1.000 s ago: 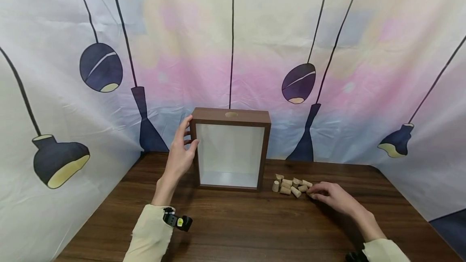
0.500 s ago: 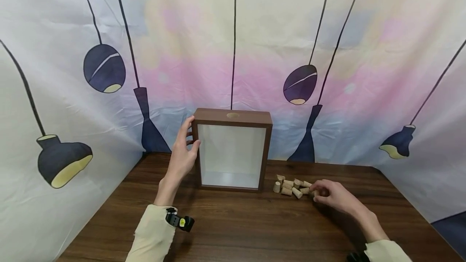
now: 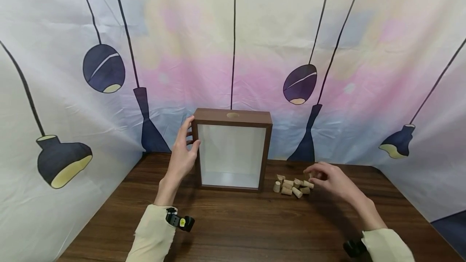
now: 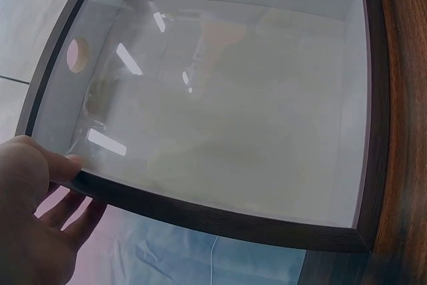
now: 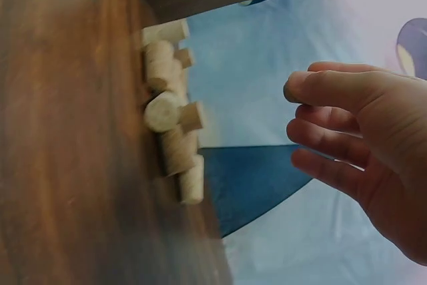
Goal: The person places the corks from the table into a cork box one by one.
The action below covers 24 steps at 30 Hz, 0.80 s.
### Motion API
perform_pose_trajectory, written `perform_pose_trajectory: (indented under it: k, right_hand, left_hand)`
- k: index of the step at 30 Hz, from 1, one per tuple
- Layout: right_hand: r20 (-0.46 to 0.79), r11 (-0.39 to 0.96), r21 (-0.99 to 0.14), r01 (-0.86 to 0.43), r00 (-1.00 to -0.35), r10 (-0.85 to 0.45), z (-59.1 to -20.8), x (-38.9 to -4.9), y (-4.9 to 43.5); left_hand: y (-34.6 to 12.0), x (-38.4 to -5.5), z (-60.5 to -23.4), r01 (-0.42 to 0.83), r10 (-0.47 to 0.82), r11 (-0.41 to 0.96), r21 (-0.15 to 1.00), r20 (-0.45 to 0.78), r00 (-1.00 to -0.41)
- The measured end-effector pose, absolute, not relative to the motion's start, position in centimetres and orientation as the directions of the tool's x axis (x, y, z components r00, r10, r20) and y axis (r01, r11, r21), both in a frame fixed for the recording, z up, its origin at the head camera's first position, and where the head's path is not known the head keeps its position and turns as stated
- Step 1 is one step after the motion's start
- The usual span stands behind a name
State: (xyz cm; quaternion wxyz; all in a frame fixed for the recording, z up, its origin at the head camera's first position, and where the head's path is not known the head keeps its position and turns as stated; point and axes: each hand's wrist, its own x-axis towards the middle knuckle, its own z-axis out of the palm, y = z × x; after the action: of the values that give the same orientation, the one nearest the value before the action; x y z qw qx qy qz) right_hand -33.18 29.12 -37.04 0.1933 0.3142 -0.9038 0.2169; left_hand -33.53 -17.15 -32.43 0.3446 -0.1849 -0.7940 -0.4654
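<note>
A brown-framed shadow box [image 3: 267, 153] with a clear front, pale inside and a round hole [image 3: 233, 115] in its top stands upright on the table. My left hand [image 3: 181, 156] grips its left side near the top; in the left wrist view the thumb [image 4: 65, 167] lies on the front of the frame and the fingers reach round the side. My right hand [image 3: 335, 179] is raised above the right end of a pile of corks [image 3: 287, 191]. Its thumb and fingertips pinch a cork [image 5: 288, 91], mostly hidden by the fingers.
Several loose corks lie close together on the dark wooden table [image 3: 233, 221], right of the box. A cloth backdrop [image 3: 204, 51] printed with hanging lamps rises behind the table's back edge. Black wrist cameras [image 3: 186, 223] are strapped over both sleeves.
My right hand has picked a cork from the right end of the pile and lifted it up off the table. My left hand keeps its hold on the box.
</note>
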Motion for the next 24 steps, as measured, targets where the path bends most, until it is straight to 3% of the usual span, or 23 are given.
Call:
perform_pose_trajectory:
  k: [24]
  right_hand:
    - [0.671,0.617,-0.153,-0.772,-0.539,-0.509,-30.1,-33.6,26.0]
  left_hand:
    - [-17.2,-33.7,-32.5,0.609,-0.036,0.517,0.602,0.726,-0.687]
